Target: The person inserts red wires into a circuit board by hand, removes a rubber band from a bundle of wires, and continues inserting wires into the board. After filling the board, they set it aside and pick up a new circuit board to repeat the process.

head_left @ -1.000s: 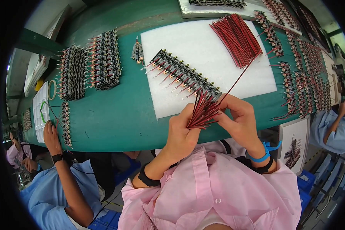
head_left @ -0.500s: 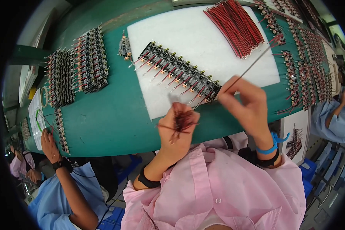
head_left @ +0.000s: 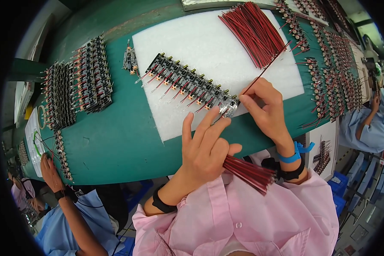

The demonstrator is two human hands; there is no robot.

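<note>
- Left hand (head_left: 207, 153) spreads its fingers toward twelve o'clock at the near end of the circuit-board strip (head_left: 185, 84); a wire bundle (head_left: 251, 174), red and black, is gripped in the same hand and juts out toward four o'clock.
- Right hand (head_left: 266, 106) pinches a single wire (head_left: 260, 75) between thumb and forefinger, its length slanting off between one and two o'clock.
- Strip placement: at twelve o'clock of the view, lying aslant from ten to four o'clock on a white foam sheet (head_left: 175, 36).
- Left fingertips look very close to the strip, though contact is hard to judge from this angle.
- At one o'clock, a wire pile (head_left: 252, 36) rests on the foam.
- Toward ten o'clock, board stacks (head_left: 93, 77) stand on the green table (head_left: 111, 149).
- At eight o'clock, a co-worker's hand (head_left: 51, 174) reaches the table.
</note>
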